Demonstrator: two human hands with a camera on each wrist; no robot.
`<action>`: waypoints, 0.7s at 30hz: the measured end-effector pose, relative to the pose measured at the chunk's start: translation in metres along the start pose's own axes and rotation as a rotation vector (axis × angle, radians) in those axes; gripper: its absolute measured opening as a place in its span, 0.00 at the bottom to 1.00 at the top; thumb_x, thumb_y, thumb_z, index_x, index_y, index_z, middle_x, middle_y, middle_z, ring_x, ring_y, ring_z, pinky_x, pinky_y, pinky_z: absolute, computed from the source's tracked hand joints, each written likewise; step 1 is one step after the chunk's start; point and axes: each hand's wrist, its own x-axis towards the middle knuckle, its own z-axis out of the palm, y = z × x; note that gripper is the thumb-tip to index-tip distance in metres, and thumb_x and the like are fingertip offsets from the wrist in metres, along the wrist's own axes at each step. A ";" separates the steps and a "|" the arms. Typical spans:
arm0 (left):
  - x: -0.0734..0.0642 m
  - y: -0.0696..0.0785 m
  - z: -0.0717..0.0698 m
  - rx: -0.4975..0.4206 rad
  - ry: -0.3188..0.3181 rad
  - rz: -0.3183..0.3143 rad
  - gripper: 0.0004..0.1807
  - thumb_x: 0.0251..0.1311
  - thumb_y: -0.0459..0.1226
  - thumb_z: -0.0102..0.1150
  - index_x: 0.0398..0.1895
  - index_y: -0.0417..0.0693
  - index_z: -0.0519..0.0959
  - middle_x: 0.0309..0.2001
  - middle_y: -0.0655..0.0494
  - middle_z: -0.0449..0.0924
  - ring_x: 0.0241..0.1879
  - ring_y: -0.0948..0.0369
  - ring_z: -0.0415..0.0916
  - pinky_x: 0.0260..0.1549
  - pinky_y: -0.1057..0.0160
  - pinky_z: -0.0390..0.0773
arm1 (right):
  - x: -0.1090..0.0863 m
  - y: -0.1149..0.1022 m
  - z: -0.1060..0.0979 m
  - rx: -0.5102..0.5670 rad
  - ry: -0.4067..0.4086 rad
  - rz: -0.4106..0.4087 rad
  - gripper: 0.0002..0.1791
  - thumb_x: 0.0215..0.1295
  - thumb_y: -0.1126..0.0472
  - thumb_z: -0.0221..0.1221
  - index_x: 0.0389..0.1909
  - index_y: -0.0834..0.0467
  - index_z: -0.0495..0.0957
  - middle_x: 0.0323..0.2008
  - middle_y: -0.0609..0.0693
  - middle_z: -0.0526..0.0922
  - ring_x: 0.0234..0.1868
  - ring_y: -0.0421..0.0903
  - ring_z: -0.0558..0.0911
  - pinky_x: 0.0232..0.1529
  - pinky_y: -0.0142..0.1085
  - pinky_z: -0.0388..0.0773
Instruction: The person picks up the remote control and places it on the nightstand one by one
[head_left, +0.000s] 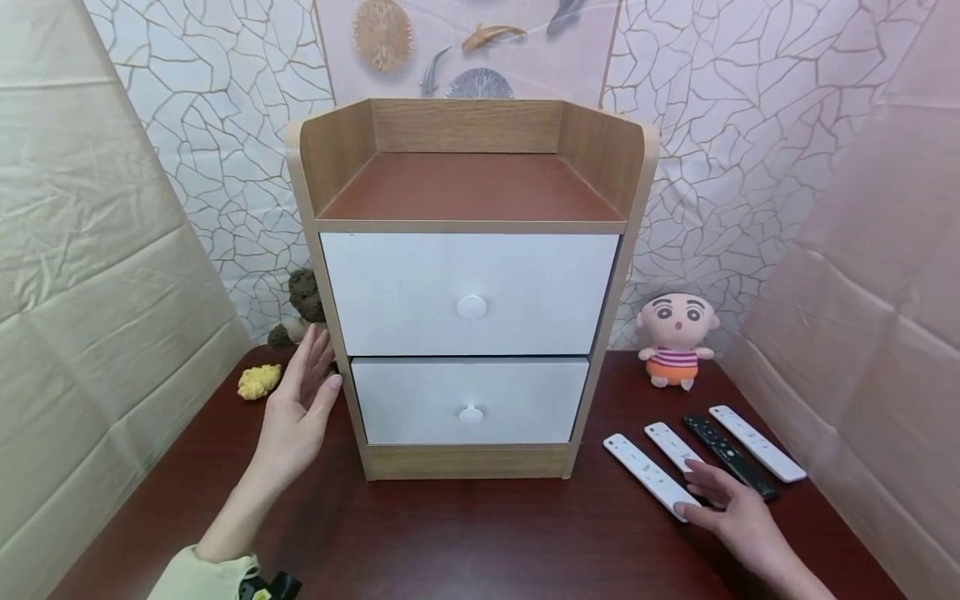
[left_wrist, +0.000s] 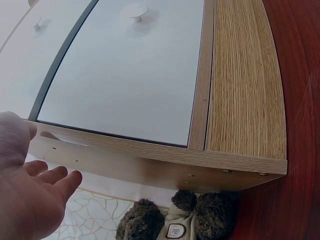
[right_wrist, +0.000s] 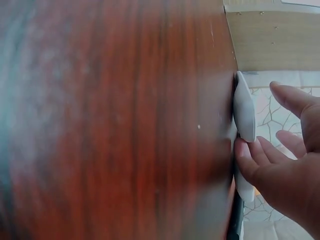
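My left hand is beside the left side of a wooden cabinet with two white drawers, its fingers extended and holding nothing. In the left wrist view that hand is near the cabinet's side edge. My right hand is low over several remote controls on the right of the table. Its thumb and fingers are spread over the near end of the leftmost white remote control. In the right wrist view, fingertips lie right at this remote's edge, and the thumb stands away from it. A shorter white remote control lies alongside.
A black remote control and another white remote lie farther right. Behind them sits a plush doll. A yellow crumpled thing and a dark brown plush toy are left of the cabinet. Round knobs project from the closed drawers.
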 end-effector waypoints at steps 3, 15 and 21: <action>0.001 0.000 0.000 -0.001 0.004 -0.002 0.39 0.77 0.30 0.52 0.84 0.61 0.49 0.77 0.49 0.60 0.73 0.47 0.63 0.62 0.77 0.65 | 0.000 -0.001 0.002 -0.038 0.003 -0.010 0.41 0.59 0.56 0.75 0.68 0.71 0.70 0.58 0.69 0.80 0.54 0.58 0.83 0.42 0.27 0.79; 0.000 0.005 0.005 -0.060 -0.024 -0.028 0.37 0.77 0.29 0.52 0.83 0.52 0.52 0.77 0.41 0.58 0.71 0.38 0.63 0.56 0.79 0.69 | -0.002 -0.003 0.009 -0.184 0.029 -0.050 0.39 0.50 0.53 0.80 0.60 0.67 0.80 0.51 0.63 0.86 0.50 0.51 0.84 0.41 0.33 0.80; 0.002 0.005 0.009 -0.035 -0.015 -0.018 0.35 0.76 0.29 0.53 0.82 0.45 0.55 0.75 0.38 0.61 0.67 0.36 0.67 0.53 0.79 0.71 | 0.001 0.000 0.010 -0.242 0.030 -0.033 0.38 0.48 0.51 0.80 0.58 0.66 0.81 0.50 0.62 0.86 0.44 0.49 0.84 0.41 0.38 0.79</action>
